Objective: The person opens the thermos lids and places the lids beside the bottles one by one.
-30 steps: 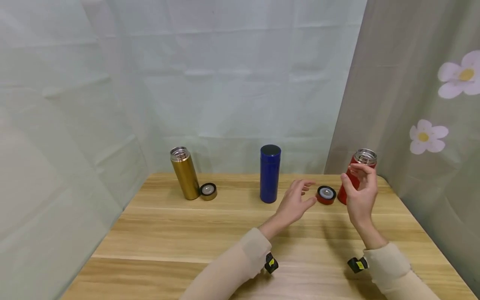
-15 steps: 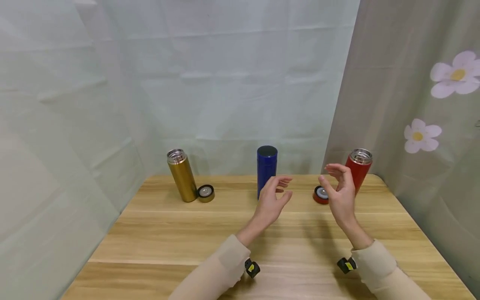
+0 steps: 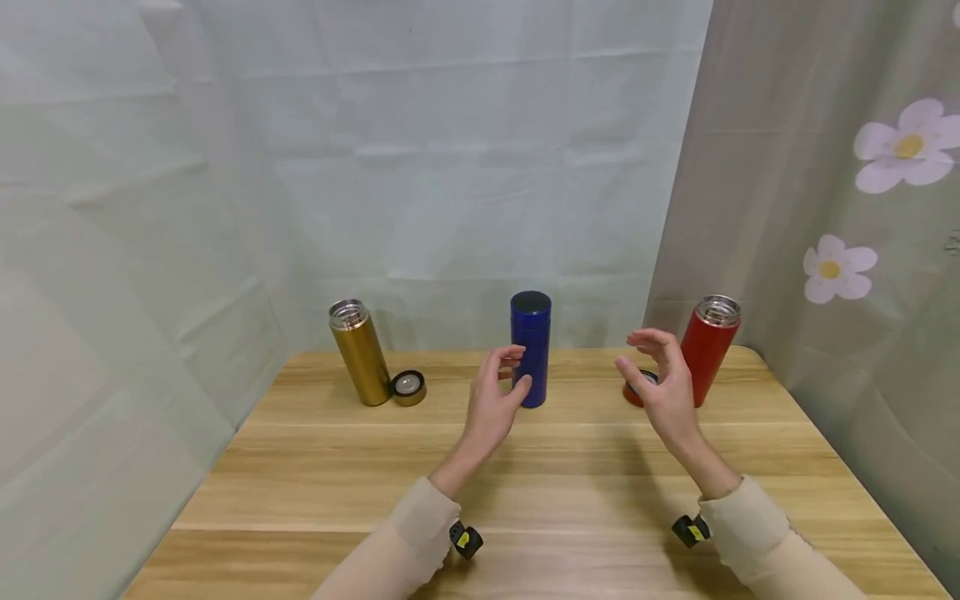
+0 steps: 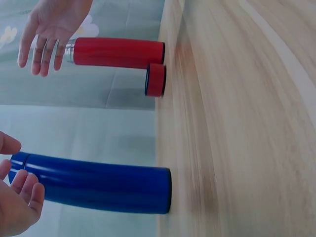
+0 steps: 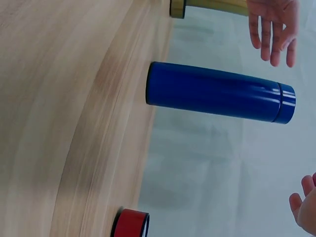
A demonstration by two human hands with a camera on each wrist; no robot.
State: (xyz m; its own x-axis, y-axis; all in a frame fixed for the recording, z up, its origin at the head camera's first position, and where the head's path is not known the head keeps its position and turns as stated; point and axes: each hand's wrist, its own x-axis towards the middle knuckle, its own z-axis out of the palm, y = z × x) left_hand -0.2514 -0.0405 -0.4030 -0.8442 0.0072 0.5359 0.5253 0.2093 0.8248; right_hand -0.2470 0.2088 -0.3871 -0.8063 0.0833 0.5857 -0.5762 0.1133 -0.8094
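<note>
A blue thermos bottle (image 3: pixel 532 358) stands upright with its lid on, in the middle of the table's far side. In the head view my left hand (image 3: pixel 491 404) is in front of it and just to its left, fingers relaxed and slightly bent. The right wrist view shows a gap between that left hand (image 5: pixel 274 27) and the blue bottle (image 5: pixel 217 93). Nothing is in my right hand (image 3: pixel 667 396), raised with spread, loosely bent fingers. It partly hides a red lid (image 3: pixel 633 395) behind it. To its right stands an uncapped red thermos bottle (image 3: pixel 708 350).
At the left, an uncapped gold thermos bottle (image 3: pixel 362 354) stands with its gold lid (image 3: pixel 408 387) lying inner side up close to it. All stand on the wooden table (image 3: pixel 345 492). Pale curtains (image 3: pixel 465 167) hang behind and on both sides.
My left hand has moved left, from near the red lid across to the blue bottle. The right hand has shifted left, away from the red bottle to in front of its lid.
</note>
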